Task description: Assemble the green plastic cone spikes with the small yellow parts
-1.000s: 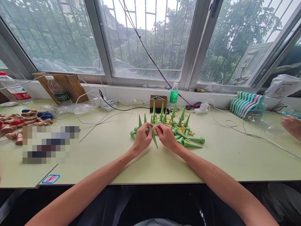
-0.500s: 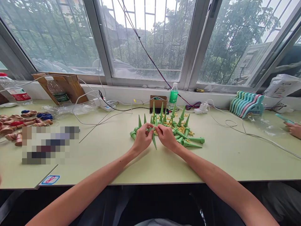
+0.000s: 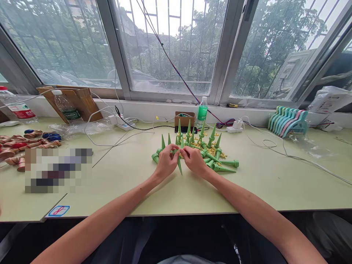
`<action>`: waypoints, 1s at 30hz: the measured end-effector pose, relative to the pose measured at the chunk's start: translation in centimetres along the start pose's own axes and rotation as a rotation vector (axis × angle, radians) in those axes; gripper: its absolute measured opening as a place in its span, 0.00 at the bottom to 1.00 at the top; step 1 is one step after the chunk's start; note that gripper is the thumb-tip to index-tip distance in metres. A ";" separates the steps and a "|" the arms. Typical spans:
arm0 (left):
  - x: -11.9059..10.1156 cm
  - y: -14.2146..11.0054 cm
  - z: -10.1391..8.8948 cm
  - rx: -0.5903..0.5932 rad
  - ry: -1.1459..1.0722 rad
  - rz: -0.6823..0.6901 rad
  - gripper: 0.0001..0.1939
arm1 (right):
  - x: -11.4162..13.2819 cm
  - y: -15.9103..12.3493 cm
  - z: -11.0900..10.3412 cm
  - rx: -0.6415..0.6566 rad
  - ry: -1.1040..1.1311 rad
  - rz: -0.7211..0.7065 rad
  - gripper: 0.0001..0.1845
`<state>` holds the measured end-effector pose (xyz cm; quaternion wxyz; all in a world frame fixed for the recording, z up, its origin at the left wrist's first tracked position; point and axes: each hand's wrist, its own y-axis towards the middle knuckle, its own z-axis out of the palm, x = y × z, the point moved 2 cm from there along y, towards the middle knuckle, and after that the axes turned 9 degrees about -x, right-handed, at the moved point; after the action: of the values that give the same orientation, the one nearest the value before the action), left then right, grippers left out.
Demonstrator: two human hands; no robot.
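My left hand [image 3: 165, 163] and my right hand [image 3: 194, 160] meet at the middle of the pale green table [image 3: 132, 183]. Together they pinch one green cone spike [image 3: 179, 166], whose tip points down towards me. Both hands have their fingers closed on its wide end. Right behind them is a cluster of green cone spikes [image 3: 205, 145]: several stand upright, others lie on their sides at the right [image 3: 225, 166]. Small yellow parts [image 3: 211, 151] lie scattered among them.
A small cardboard box [image 3: 185, 119] and a green bottle [image 3: 202, 108] stand behind the cluster. Cables and power strips [image 3: 122, 121] run along the back. Wooden toys [image 3: 16, 145] lie at the far left, pastel hangers [image 3: 287, 121] at the far right.
My hands have hardly moved on the spike; its tip has swung slightly. The other person's hand at the far right edge has withdrawn out of view.
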<state>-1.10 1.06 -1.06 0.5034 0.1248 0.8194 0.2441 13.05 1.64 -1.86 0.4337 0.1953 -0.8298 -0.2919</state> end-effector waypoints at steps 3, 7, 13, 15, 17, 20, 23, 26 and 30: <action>0.1 0.1 0.0 -0.013 0.010 0.005 0.08 | 0.1 0.0 0.0 0.011 0.004 -0.009 0.17; 0.1 0.1 0.0 -0.013 0.001 0.009 0.08 | 0.1 -0.1 0.0 0.007 0.023 -0.014 0.16; 0.0 0.1 -0.1 -0.002 -0.026 -0.006 0.08 | 0.4 0.0 -0.2 0.004 0.066 -0.015 0.13; 0.0 0.1 -0.1 -0.004 -0.030 -0.006 0.08 | 0.4 0.0 -0.2 0.003 0.073 -0.014 0.13; -0.1 0.1 -0.2 -0.006 -0.032 -0.003 0.08 | 0.3 0.1 -0.2 0.005 0.076 -0.008 0.14; -0.1 0.2 -0.1 -0.005 -0.033 -0.004 0.08 | 0.1 0.0 0.0 0.013 0.071 0.008 0.15; 0.0 0.1 0.0 0.002 -0.035 -0.008 0.08 | -0.1 0.0 0.1 0.022 0.063 0.020 0.18; 0.0 0.1 0.0 0.009 -0.037 -0.012 0.07 | -0.2 -0.1 0.1 0.023 0.052 0.024 0.19; 0.0 0.1 -0.1 0.014 -0.034 -0.016 0.07 | -0.2 0.0 0.1 -0.001 0.027 0.013 0.21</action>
<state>-1.22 1.11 -0.97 0.5182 0.1261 0.8134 0.2322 13.11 1.78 -2.05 0.4469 0.1935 -0.8249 -0.2869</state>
